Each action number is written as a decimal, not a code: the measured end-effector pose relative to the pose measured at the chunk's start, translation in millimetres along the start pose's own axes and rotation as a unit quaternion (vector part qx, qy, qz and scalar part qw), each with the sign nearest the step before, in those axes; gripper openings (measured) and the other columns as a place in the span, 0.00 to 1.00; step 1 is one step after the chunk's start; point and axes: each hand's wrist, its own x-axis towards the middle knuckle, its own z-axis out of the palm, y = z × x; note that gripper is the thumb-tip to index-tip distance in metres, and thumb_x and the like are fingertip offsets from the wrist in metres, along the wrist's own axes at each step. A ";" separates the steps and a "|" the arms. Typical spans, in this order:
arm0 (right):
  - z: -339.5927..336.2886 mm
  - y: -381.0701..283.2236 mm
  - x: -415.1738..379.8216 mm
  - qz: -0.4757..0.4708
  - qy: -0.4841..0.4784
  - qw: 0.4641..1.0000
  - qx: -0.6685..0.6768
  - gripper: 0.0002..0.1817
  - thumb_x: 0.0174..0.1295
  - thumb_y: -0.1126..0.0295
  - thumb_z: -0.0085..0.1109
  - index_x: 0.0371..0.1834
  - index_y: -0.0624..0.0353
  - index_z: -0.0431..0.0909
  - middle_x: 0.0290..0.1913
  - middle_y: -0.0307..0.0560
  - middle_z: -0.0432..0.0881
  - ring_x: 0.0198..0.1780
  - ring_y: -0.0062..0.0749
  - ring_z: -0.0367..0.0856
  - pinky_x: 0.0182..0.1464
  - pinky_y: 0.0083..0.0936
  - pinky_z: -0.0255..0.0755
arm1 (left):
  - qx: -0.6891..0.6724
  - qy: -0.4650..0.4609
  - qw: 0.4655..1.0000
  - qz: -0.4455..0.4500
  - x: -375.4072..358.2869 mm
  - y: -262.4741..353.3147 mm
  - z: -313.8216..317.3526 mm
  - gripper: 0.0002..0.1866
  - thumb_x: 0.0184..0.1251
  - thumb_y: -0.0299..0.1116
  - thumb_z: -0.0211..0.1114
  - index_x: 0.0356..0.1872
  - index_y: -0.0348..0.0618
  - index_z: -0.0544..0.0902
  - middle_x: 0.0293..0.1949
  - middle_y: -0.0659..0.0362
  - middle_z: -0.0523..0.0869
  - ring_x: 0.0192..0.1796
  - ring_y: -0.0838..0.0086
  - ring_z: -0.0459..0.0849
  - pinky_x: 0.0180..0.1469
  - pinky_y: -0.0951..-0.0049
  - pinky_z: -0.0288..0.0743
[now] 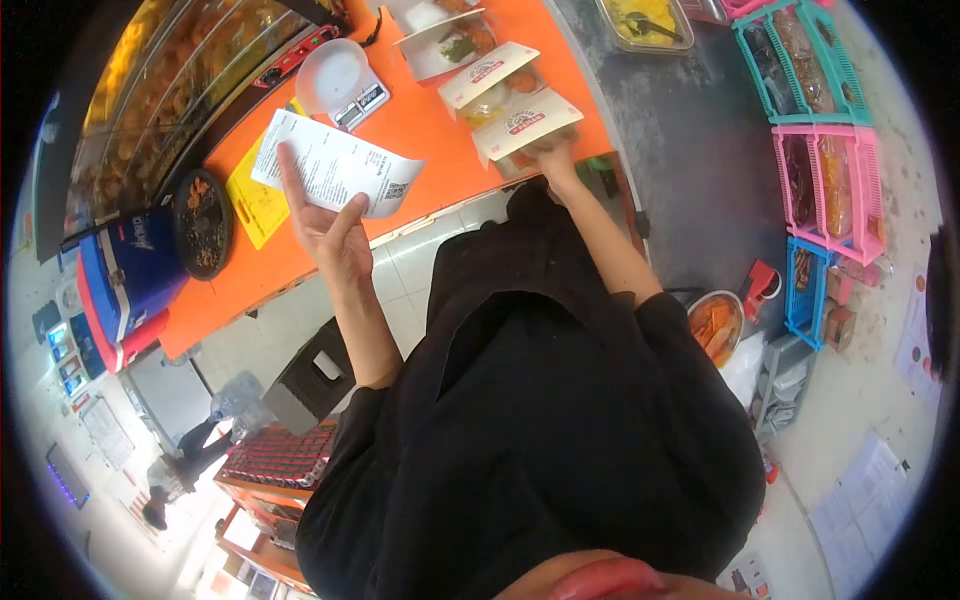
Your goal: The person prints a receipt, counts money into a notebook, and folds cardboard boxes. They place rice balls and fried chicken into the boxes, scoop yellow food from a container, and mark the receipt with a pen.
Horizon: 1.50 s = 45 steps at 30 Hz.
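Note:
My left hand (335,230) pinches a printed white receipt (340,165) between thumb and fingers, above the orange counter. The receipt has lines of text and a QR code at its right end. My right hand (552,160) is at the near edge of a takeaway food box (525,125), its fingers closed around the side and partly hidden by it. This box has a cream lid flap with a red printed logo. Directly behind it stands a second takeaway box (490,85) of the same kind, food showing inside. Farther back, an open box (450,45) holds rice and other food.
A kitchen scale (360,105) with a round bowl (333,78) stands behind the receipt. Left are a yellow cutting board (255,195), a dark round tray (203,225) and a blue cooler bag (135,265). A dark worktop (690,150) with colored baskets (825,185) lies right.

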 end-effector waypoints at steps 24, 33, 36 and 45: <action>-198.8 -185.8 51.6 -0.099 -0.088 0.919 -0.371 0.11 0.60 0.68 0.58 0.42 0.59 0.84 0.41 0.52 0.86 0.42 0.39 0.85 0.45 0.31 0.76 | 0.009 -0.227 0.967 -0.113 77.5 -99.4 229.6 0.48 0.50 0.12 0.64 0.75 0.40 0.53 0.74 0.52 0.57 0.69 0.66 0.67 0.68 0.66 0.67; -432.0 -313.6 234.4 -0.392 0.345 0.549 -0.653 0.14 0.55 0.74 0.57 0.46 0.63 0.78 0.47 0.58 0.76 0.48 0.55 0.74 0.52 0.47 0.68 | -0.047 -0.203 0.971 -0.115 94.3 -174.6 343.1 0.50 0.56 0.11 0.59 0.77 0.49 0.42 0.72 0.51 0.58 0.69 0.66 0.68 0.66 0.65 0.69; -448.2 -322.9 257.0 -0.406 0.389 0.513 -0.649 0.18 0.54 0.73 0.57 0.49 0.66 0.76 0.48 0.62 0.75 0.49 0.57 0.73 0.52 0.49 0.68 | -0.025 -0.187 0.972 -0.142 93.6 -198.6 348.8 0.49 0.59 0.12 0.58 0.77 0.50 0.42 0.73 0.51 0.57 0.70 0.66 0.66 0.68 0.66 0.66; -438.7 -314.3 273.0 -0.346 0.548 0.602 -0.467 0.23 0.53 0.69 0.57 0.51 0.73 0.73 0.47 0.68 0.74 0.49 0.62 0.72 0.54 0.53 0.65 | -0.045 -0.118 0.983 -0.133 89.1 -215.9 361.5 0.47 0.67 0.14 0.53 0.76 0.56 0.34 0.73 0.44 0.55 0.69 0.65 0.70 0.64 0.67 0.72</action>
